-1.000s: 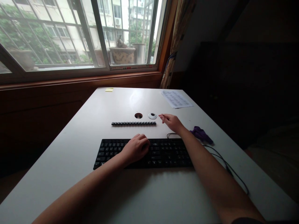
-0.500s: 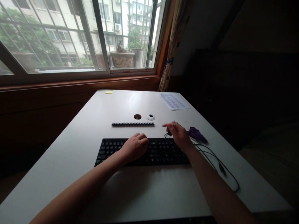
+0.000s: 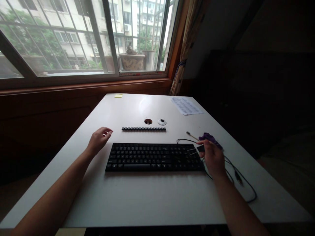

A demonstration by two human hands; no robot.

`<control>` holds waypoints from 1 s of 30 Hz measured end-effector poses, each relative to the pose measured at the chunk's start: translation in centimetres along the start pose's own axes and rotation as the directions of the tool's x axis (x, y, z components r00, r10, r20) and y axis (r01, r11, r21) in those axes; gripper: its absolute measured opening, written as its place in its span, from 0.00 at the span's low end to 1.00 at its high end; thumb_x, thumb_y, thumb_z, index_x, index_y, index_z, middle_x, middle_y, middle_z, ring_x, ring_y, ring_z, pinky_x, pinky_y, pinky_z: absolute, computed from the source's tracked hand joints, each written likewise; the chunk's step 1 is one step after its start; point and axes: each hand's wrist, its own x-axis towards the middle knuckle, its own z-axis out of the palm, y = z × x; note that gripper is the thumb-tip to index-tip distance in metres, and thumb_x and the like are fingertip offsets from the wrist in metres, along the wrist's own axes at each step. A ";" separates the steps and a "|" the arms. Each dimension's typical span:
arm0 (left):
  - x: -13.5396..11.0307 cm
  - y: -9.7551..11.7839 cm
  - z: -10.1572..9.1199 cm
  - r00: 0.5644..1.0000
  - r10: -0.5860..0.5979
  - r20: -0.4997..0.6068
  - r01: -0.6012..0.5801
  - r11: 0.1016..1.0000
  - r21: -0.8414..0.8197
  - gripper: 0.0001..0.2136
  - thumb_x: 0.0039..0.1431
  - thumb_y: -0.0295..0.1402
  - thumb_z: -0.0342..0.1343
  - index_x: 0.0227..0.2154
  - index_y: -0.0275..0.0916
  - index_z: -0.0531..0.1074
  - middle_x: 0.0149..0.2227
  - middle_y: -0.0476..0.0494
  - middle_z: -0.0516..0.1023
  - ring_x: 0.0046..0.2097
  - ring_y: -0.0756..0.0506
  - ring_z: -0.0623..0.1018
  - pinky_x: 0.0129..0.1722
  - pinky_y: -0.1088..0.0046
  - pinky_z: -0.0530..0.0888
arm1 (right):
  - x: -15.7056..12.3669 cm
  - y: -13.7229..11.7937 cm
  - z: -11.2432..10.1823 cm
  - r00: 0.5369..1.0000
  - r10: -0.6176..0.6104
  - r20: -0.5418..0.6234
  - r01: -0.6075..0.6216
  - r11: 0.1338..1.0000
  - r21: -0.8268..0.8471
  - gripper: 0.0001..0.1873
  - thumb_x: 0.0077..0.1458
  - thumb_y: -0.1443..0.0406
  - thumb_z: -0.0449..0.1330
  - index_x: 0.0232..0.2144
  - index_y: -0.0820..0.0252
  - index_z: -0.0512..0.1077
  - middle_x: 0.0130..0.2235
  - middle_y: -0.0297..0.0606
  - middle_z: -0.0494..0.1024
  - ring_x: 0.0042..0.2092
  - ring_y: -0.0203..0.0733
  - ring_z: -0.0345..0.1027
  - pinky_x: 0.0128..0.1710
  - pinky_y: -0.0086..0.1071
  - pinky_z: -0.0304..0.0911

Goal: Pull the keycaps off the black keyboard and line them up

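Note:
A black keyboard (image 3: 140, 157) lies across the desk between my two hands. My left hand (image 3: 98, 140) is off its upper left corner, fingers loosely curved and a little apart, with nothing visible in them. On the right, my right hand (image 3: 213, 155) is closed on a keycap puller (image 3: 200, 148) with a dark handle; its wire prongs point left over the keyboard's right end. A thin stick with a dark tip (image 3: 192, 135) shows just beyond that hand; whether it is held or lies on the desk I cannot tell. Behind the keyboard stands a row of black keycaps (image 3: 144, 129).
A crumpled purple cloth (image 3: 210, 138) and a looped black cable (image 3: 246, 185) lie at the right. Farther back are a round desk hole (image 3: 148, 121), its white cover (image 3: 162, 122), printed paper (image 3: 188, 106) and a yellow sticky note (image 3: 118, 96). A barred window faces the desk.
My left hand has left the keyboard and moved to the upper left. My right hand, still with the puller, has shifted right and down, uncovering the thin stick. The view has shifted slightly.

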 end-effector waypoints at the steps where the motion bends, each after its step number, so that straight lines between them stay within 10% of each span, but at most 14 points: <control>1: -0.2 -1.0 -0.1 0.998 -0.067 -0.014 0.067 0.998 -0.005 0.13 0.61 0.40 0.51 0.37 0.38 0.76 0.40 0.43 0.79 0.38 0.44 0.77 0.41 0.68 0.73 | -0.1 0.2 0.2 1.000 -0.003 -0.003 0.003 1.000 0.008 0.24 0.63 0.48 0.51 0.38 0.60 0.76 0.20 0.32 0.70 0.22 0.37 0.66 0.24 0.30 0.63; 17: -1.0 -2.6 -0.4 0.940 0.031 0.341 0.037 0.981 -0.189 0.16 0.60 0.46 0.55 0.39 0.39 0.77 0.39 0.43 0.81 0.40 0.43 0.77 0.40 0.70 0.72 | 0.1 1.4 1.6 0.978 -0.003 0.208 -0.010 0.998 0.061 0.20 0.62 0.51 0.56 0.48 0.57 0.74 0.35 0.39 0.79 0.32 0.39 0.72 0.35 0.35 0.69; 30: -0.9 -1.1 -1.4 0.899 0.049 0.434 0.066 0.967 -0.246 0.18 0.54 0.48 0.57 0.34 0.38 0.79 0.31 0.43 0.79 0.33 0.43 0.76 0.32 0.69 0.73 | 0.0 -4.8 4.1 0.915 -0.107 0.389 0.100 0.994 0.039 0.16 0.55 0.53 0.64 0.37 0.58 0.76 0.31 0.39 0.80 0.30 0.42 0.74 0.33 0.35 0.69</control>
